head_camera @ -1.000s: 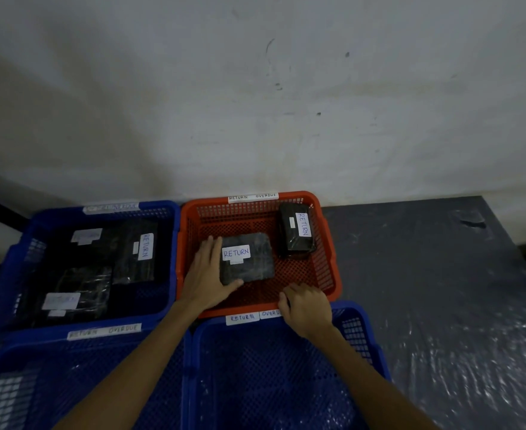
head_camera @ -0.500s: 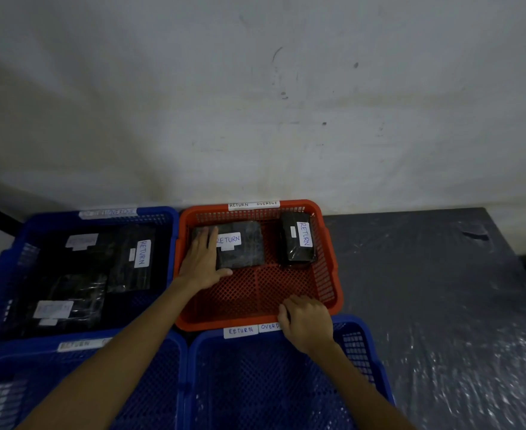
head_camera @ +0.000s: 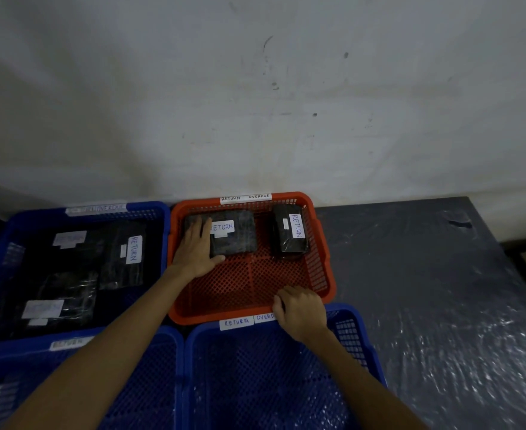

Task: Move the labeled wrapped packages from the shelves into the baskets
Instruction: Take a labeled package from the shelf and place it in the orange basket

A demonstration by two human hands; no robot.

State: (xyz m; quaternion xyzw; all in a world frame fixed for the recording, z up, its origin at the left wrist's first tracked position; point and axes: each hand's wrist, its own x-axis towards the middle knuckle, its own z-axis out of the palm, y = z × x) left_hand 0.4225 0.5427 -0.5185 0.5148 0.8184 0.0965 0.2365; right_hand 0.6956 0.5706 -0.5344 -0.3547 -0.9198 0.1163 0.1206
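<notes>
While the right hand (head_camera: 302, 311) grips the red basket (head_camera: 193, 317) rim, the left hand (head_camera: 197, 251) lies flat on the package (head_camera: 240, 240) (crosswise).

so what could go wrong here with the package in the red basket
The left hand lies flat on the left RETURN package, partly over its label; sliding might scuff or peel it. Pushed rightward, it could knock the second package. If the right hand lets go of the red basket rim, the basket may shift.

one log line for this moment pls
left hand: flat on RETURN package, orange basket far-left | right hand: grips orange basket near rim | second RETURN package: far-right
</notes>
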